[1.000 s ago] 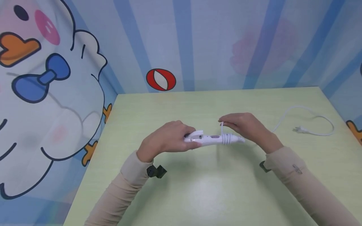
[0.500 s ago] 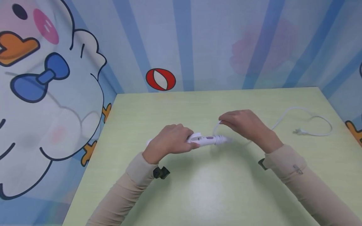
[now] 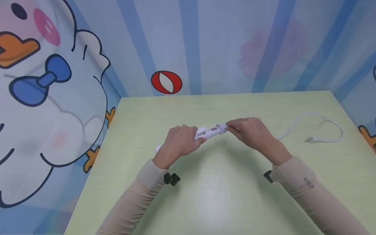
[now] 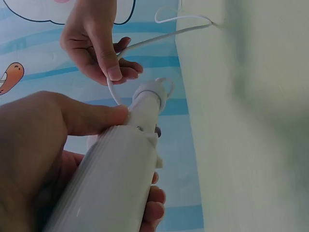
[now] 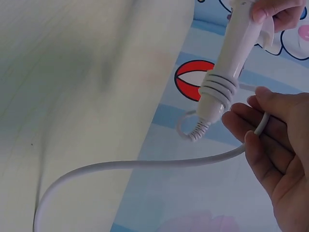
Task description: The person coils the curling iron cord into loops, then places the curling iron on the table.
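Note:
My left hand [image 3: 182, 140] grips a white curling iron [image 3: 209, 132] around its middle, above the table. In the left wrist view its thick barrel [image 4: 108, 179] runs toward the camera, with the thumb along its side. Several turns of white cord [image 5: 217, 89] are wound round the handle's end, near the ribbed strain relief [image 5: 199, 130]. My right hand [image 3: 249, 132], just right of that end, pinches the cord between thumb and fingers. From these fingers the slack cord [image 5: 130, 164] runs down to the table. The barrel's far tip peeks out behind my left wrist.
On the right of the pale green table [image 3: 217, 202] the cord's free end lies in a loose curve, ending in a two-pin plug [image 3: 313, 139]. A cartoon-printed backdrop [image 3: 217, 45] stands behind the table and along its sides.
The curling iron's handle end has tilted up and back, toward my right hand. My right hand has passed the cord around the handle, and the plug end has slid slightly left.

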A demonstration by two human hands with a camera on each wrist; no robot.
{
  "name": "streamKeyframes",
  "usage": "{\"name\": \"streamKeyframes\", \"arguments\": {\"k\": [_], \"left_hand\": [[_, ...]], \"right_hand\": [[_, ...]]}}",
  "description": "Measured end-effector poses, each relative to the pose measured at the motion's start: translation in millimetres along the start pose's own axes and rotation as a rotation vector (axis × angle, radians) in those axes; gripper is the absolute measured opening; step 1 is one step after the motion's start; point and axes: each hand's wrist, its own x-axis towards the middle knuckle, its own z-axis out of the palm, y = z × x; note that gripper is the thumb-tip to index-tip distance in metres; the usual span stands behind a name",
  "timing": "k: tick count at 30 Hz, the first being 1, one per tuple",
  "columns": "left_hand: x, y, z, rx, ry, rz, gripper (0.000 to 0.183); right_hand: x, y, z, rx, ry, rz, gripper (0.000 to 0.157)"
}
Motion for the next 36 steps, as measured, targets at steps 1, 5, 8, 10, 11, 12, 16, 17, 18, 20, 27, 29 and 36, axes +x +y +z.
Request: {"name": "streamKeyframes", "arguments": {"k": [1,5,8,10,11,12,16,17,18,20,27,29,36], "left_hand": [[0.6,0.0,-0.6,-0.006,0.008,-0.008,0.041],[2.4,-1.3,-4.1,-0.027,0.045,-0.043,0.042],[3.3,-2.3,-6.0,-0.055,0.083,-0.060,0.040],[3.6,-2.0,-6.7,-0.074,0.102,-0.067,0.040],[3.8,-1.8,-6.7,-0.086,0.112,-0.070,0.039],[4.0,-1.5,-6.9,-0.102,0.118,-0.075,0.039],[4.0,-2.0,-9.2,-0.158,0.141,-0.085,0.040],[3.7,-2.4,-10.4,-0.174,0.145,-0.083,0.040],[3.4,-2.8,-11.7,-0.192,0.146,-0.080,0.040],[2.4,-3.5,-14.6,-0.233,0.136,-0.070,0.041],[-2.9,-3.6,-21.9,-0.374,0.055,-0.007,0.039],[-4.2,-3.3,-23.0,-0.377,0.055,0.031,0.038],[-8.0,-6.5,-26.2,-0.409,0.050,0.175,0.032]], "right_hand": [[0.1,-1.0,0.2,0.014,0.001,0.015,0.013],[1.2,-5.6,1.5,0.091,-0.006,0.072,0.014],[0.9,-8.2,2.6,0.140,-0.008,0.106,0.014],[-0.6,-8.9,3.8,0.171,-0.016,0.131,0.016],[-1.6,-9.1,4.5,0.187,-0.022,0.144,0.016],[-2.8,-9.2,5.2,0.204,-0.027,0.156,0.017],[-7.2,-8.0,10.8,0.288,-0.039,0.182,0.021],[-8.2,-7.3,12.5,0.310,-0.034,0.180,0.021],[-9.3,-6.1,14.7,0.329,-0.028,0.178,0.021],[-11.6,-3.4,19.5,0.366,-0.010,0.170,0.022],[-19.4,6.6,32.6,0.453,0.111,0.111,0.021],[-19.9,8.4,33.2,0.459,0.148,0.090,0.020],[-20.4,13.2,32.0,0.423,0.237,0.045,0.018]]}}
